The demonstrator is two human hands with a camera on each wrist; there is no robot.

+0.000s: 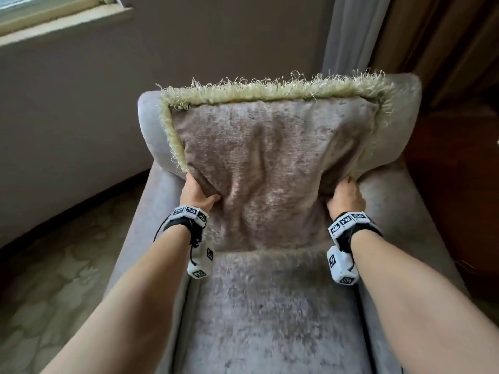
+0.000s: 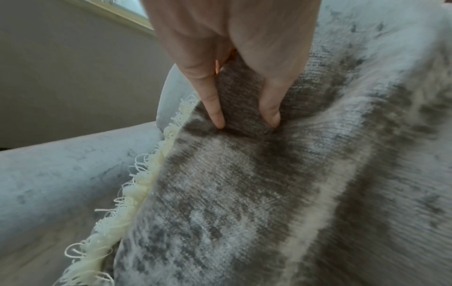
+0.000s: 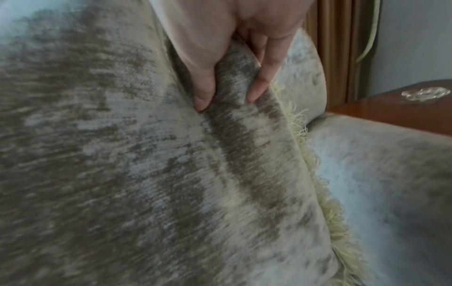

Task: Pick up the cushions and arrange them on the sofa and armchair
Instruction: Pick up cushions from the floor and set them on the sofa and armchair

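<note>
A taupe velvet cushion (image 1: 259, 171) with a pale yellow fringe (image 1: 270, 90) stands upright against the back of the grey velvet armchair (image 1: 264, 306). My left hand (image 1: 198, 193) grips its left side, pinching a fold of fabric between thumb and finger. My right hand (image 1: 345, 197) grips its right side the same way. The left wrist view shows the left hand (image 2: 247, 123) pinching a ridge of the cushion (image 2: 244, 193) beside the fringe (image 2: 137, 195). In the right wrist view the right hand (image 3: 227, 100) pinches the cushion (image 3: 122, 154) near its fringed edge (image 3: 325, 203).
A wall with a window sill (image 1: 62, 25) rises behind and left of the chair. A grey curtain (image 1: 348, 36) and brown drapes (image 1: 432, 44) hang at the back right. A dark wooden side table (image 3: 391, 114) bearing a glass dish (image 3: 425, 94) stands to the right. Patterned floor (image 1: 54, 265) lies at the left.
</note>
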